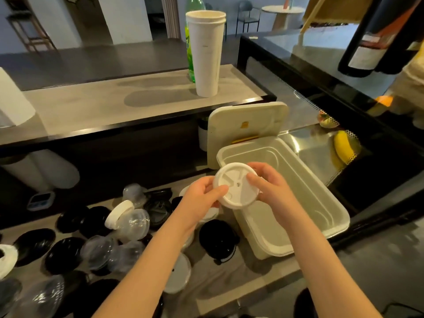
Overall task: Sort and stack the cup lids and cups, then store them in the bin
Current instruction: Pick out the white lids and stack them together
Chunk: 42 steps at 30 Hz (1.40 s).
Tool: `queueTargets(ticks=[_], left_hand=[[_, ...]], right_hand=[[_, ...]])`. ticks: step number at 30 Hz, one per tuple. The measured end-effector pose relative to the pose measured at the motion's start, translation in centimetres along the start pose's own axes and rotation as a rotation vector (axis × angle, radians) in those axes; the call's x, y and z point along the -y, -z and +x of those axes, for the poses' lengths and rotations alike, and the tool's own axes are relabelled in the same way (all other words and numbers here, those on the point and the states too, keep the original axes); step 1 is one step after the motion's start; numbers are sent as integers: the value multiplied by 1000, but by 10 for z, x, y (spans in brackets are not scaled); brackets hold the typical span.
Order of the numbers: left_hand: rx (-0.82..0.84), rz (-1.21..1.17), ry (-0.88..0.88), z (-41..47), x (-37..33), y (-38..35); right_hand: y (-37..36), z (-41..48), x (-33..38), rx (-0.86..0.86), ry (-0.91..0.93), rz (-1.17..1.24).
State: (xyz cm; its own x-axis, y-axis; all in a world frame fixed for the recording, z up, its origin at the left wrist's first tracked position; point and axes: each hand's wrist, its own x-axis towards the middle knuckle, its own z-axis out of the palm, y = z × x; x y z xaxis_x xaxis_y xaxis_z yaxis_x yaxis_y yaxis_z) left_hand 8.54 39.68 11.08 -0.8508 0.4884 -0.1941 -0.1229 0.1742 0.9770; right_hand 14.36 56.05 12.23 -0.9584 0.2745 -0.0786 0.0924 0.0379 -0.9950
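A white round cup lid (236, 185), possibly a small stack, is held between both hands just over the near left corner of the cream plastic bin (321, 203). My left hand (202, 193) grips its left rim and my right hand (268, 189) grips its right rim. The bin is open and looks empty, with its lid (245, 125) leaning upright behind it. A tall stack of white paper cups (206, 53) stands on the upper counter shelf. Black lids (218, 239), clear dome lids (133, 223) and white lids (119, 213) lie scattered on the counter to the left.
A green bottle (191, 37) stands behind the cup stack. A glass display case (344, 92) with a banana (343, 145) inside is to the right. A paper towel roll (13, 104) sits at the far left. A small timer (41, 200) lies near the shelf's base.
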Motion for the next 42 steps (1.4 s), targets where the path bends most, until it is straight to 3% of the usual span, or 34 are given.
queueTargets(ticks=[3,7,12,16,19,25,32,38,42], left_hand=[[-47,66,15,24,-9,-13],[-153,431,-4,59,-8,-21],[45,896,-57,75,14,-20],[72,1094,-34,79,24,-17],[56,1218,-57,82,25,-15],[58,1301,-82,84,26,-15],[56,1297,-75,80,23,-16],[133,1215,-45,79,16,-9],[200,1234,-26,79,7,-3]], right_hand=[[22,23,-2,-20,-63,74],[40,76,-27,-239,-192,94],[48,134,-92,-256,-519,-67],[56,161,-156,-180,-576,-267],[44,149,-151,-124,-525,-420],[34,139,-142,12,-438,-961],[34,142,-129,75,-277,-1004],[30,135,-120,403,-169,-1403],[19,131,-121,365,-118,-1471]])
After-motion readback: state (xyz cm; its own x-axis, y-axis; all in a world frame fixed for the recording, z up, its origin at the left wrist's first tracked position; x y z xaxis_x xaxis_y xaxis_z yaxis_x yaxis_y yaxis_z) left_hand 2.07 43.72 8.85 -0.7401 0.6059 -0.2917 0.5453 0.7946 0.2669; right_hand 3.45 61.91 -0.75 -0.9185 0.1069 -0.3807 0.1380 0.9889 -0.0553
